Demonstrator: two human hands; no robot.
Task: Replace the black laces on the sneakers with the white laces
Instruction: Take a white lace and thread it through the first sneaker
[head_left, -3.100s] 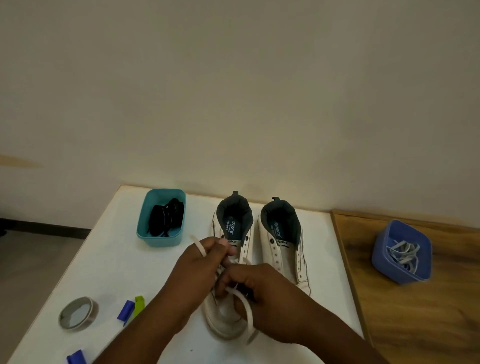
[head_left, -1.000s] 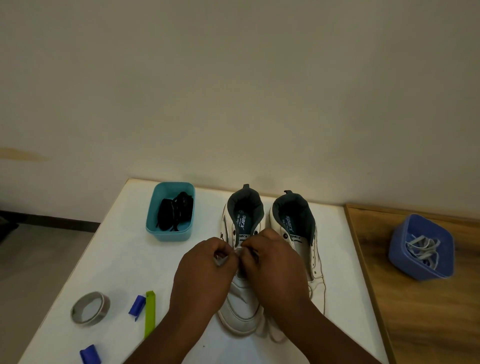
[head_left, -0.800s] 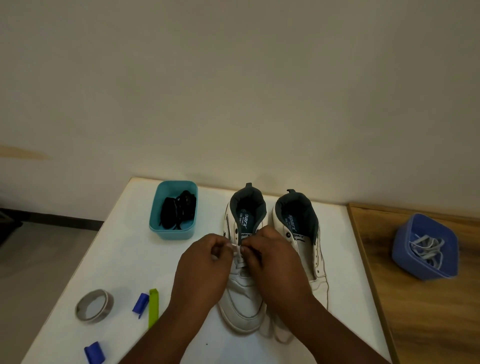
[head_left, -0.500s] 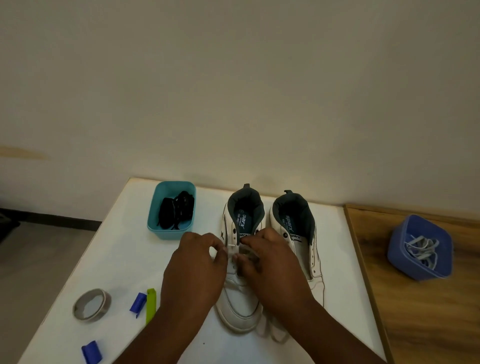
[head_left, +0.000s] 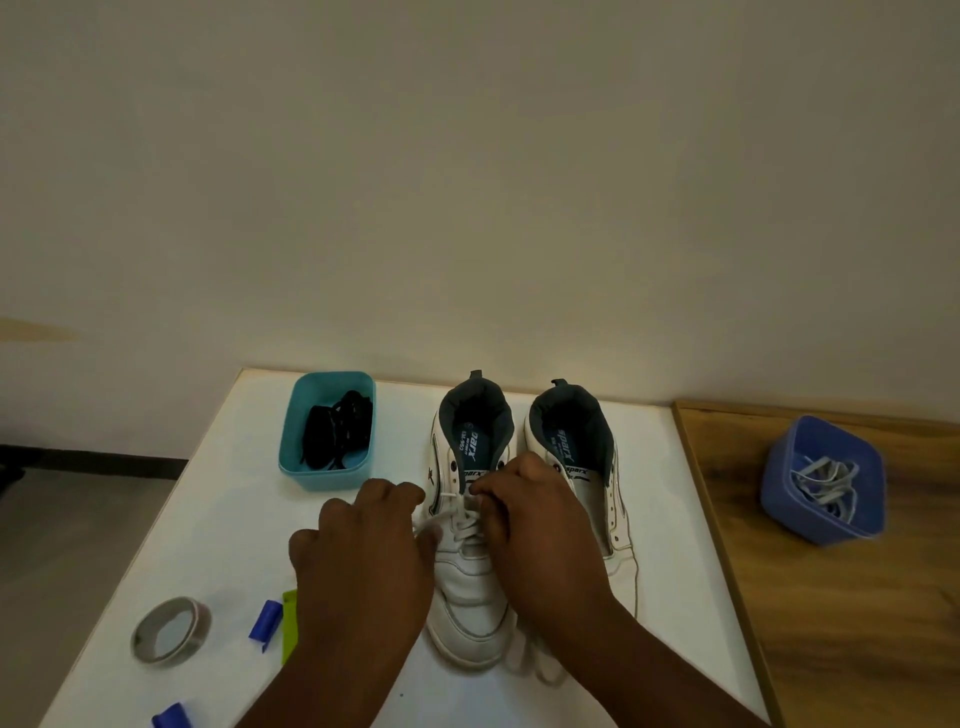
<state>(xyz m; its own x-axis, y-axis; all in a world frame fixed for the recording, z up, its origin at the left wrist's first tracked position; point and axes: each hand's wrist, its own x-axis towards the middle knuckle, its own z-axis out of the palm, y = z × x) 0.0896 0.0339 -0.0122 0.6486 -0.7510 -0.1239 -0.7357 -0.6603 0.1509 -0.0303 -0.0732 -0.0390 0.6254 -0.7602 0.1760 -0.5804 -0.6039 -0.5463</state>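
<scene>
Close together, both hands over the left sneaker (head_left: 470, 597), left hand (head_left: 363, 561) and right hand (head_left: 535, 540) each pinching the white lace (head_left: 457, 512) between curled fingers.

Two white leather sneakers (head_left: 470, 587) side by side on white table (head_left: 218, 525). Left hand (head_left: 363, 551) and right hand (head_left: 535, 530) pinching flat white lace (head_left: 457, 512) over left sneaker's eyelets. Teal plastic tub (head_left: 326, 470) holding black laces (head_left: 337, 428); blue tub (head_left: 823, 480) on wooden surface (head_left: 857, 623).
</scene>
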